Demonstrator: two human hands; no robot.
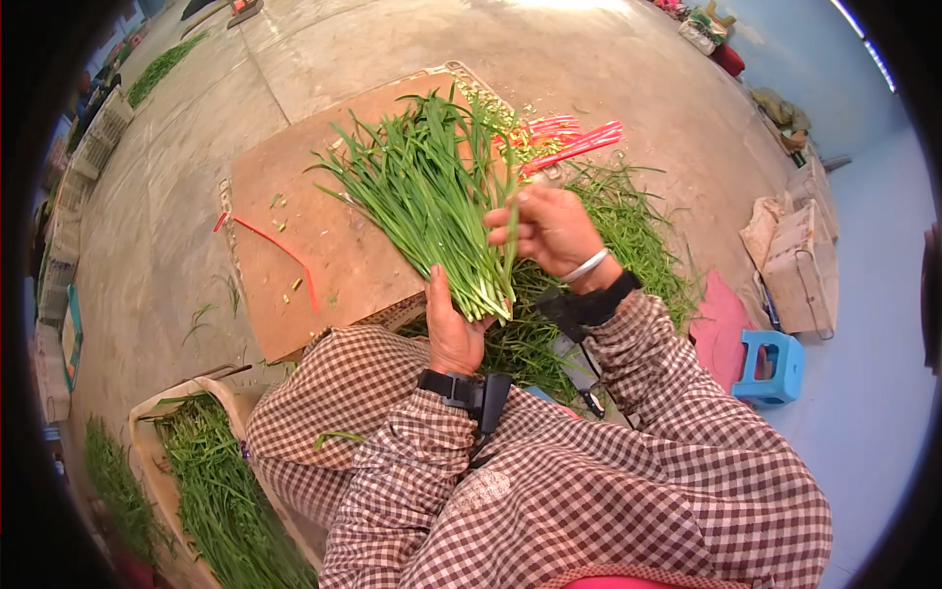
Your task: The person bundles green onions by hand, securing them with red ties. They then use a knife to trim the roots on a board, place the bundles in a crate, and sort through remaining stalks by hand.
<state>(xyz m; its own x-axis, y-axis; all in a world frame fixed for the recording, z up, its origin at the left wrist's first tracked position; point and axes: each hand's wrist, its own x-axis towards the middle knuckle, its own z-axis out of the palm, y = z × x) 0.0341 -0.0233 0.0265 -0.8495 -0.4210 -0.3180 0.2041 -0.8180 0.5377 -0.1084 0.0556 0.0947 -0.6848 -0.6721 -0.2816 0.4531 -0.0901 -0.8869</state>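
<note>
My left hand (456, 331) cradles the white-green stem ends of a bunch of garlic chives (441, 199), thumb on top. The leafy tips fan out away from me over a brown board (294, 199). At the bunch's right side, my right hand (556, 228) has its thumb and fingers closed on a slightly blurred chive blade (513, 235). One red tie strip (280, 247) lies bent on the board, near small cut stem pieces (296, 283). Past my right hand, a bundle of red-and-white strips (578, 147) lies among chopped stem bits (526, 143).
Loose chives (625, 213) heap right of the board. A knife (581, 372) with a black handle lies by my lap. Chives fill a lined container (140, 420) at lower left. A blue stool (773, 368) and pale crates (802, 265) stand at right; more crates (103, 132) line the left.
</note>
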